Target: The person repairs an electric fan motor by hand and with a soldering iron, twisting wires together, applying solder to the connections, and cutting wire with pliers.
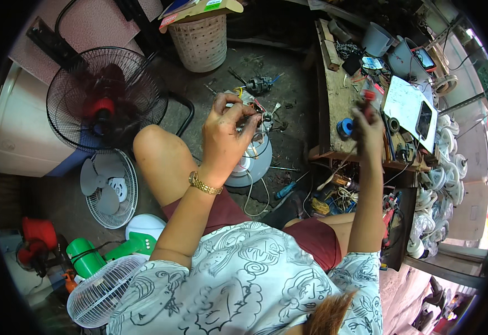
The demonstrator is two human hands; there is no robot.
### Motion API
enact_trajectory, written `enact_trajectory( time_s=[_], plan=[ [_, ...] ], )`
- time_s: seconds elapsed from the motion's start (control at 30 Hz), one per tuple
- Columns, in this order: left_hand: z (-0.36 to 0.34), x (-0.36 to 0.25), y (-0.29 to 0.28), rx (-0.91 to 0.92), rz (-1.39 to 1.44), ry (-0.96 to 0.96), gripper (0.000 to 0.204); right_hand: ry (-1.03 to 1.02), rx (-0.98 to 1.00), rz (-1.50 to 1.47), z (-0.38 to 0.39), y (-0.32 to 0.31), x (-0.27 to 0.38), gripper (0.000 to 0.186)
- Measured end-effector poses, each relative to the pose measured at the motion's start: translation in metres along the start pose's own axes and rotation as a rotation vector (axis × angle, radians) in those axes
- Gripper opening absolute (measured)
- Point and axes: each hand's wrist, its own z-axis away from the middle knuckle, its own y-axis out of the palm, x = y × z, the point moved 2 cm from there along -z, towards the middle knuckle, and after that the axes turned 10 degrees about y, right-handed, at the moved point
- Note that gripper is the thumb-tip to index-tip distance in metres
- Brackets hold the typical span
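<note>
Grey and small, the fan part is pinched at its edge by the left grip, whose thumb and fingers are brought together; whether a strand of wire is also held cannot be told. The part lies just to the right of those fingertips, beyond a smooth, round, pale base; its long axis is too cluttered to be read. The right grip is held well apart, farther right, near the edge of the bench; it is blurred, and seems closed around a red tool. Thin white cord is looped below the base, and a dark, ridged motor is left on the floor beyond. Rough, worn wood is shown by the bench, where a blue spool is set. To the left, a black wire cage is rounded over red-centred blades.
</note>
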Motion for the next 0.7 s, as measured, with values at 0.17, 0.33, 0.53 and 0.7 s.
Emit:
enact_trajectory(
  time_s=[0.17, 0.33, 0.53, 0.7],
  plan=[
    [-0.002, -0.003, 0.007, -0.047, 0.021, -0.004, 0.009, 0.314, 0.355, -0.080, 0.056, 0.098, 0.009, 0.030],
    [-0.002, -0.004, 0.007, -0.038, -0.007, -0.048, 0.011, 0.334, 0.397, -0.067, 0.072, 0.140, 0.002, 0.023],
    [0.003, 0.004, 0.008, -0.117, 0.175, -0.140, 0.015, 0.375, 0.422, -0.147, 0.078, 0.147, -0.023, 0.019],
    [0.005, -0.002, 0.008, -0.086, 0.100, -0.051, 0.020, 0.366, 0.408, -0.169, 0.084, 0.129, -0.023, 0.023]
  ],
)
